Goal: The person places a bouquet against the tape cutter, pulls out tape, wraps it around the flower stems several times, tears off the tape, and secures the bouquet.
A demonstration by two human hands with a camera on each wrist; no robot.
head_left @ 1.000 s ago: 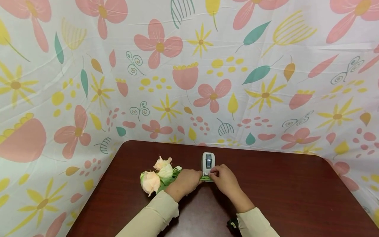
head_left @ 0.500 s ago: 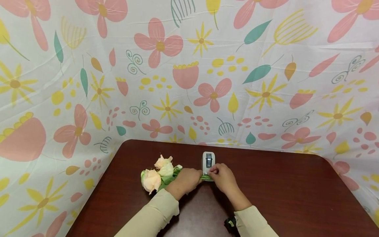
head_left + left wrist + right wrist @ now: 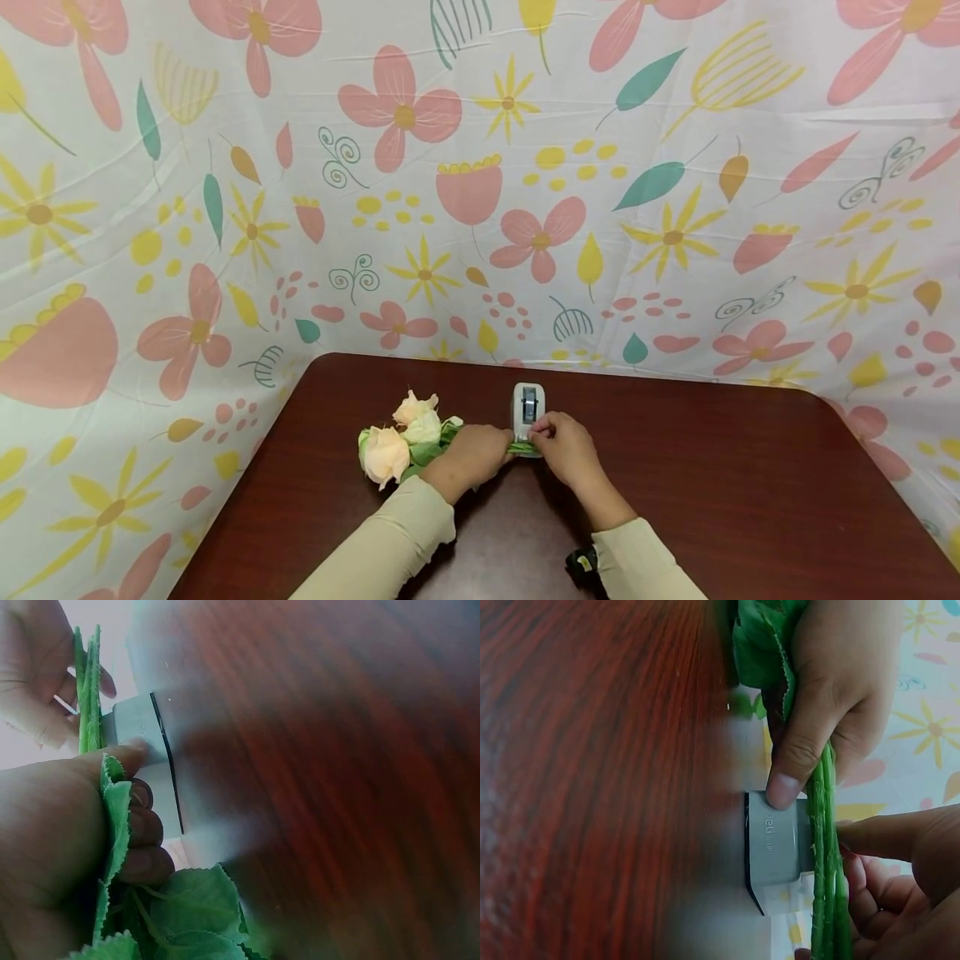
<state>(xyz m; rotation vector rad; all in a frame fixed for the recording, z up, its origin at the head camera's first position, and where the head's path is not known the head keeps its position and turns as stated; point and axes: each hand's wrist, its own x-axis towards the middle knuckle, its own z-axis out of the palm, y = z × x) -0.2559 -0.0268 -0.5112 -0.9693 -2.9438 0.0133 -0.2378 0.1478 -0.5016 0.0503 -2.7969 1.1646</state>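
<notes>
My left hand [image 3: 472,454] grips the green stems [image 3: 826,855] of a small bunch of pale peach and cream roses [image 3: 386,454]. The stem ends stick out past its thumb, crossing close in front of a tape dispenser [image 3: 528,398]. In the right wrist view the left thumb [image 3: 784,787] touches the dispenser's grey casing [image 3: 774,847]. My right hand [image 3: 572,454] is at the dispenser's front, thumb and index fingertip pinching the end of the clear tape there. Stems partly hide its fingers in the right wrist view. Leaves [image 3: 199,900] hang below the left fist.
The dark red-brown table [image 3: 750,483] extends to both sides. A flower-printed cloth [image 3: 480,250] hangs behind and on the left. A black object with a yellow mark [image 3: 582,567] sits at the right sleeve cuff.
Both hands stay nearly in place. The right hand shifts very slightly left and up at the dispenser's front; the roses move barely to the right.
</notes>
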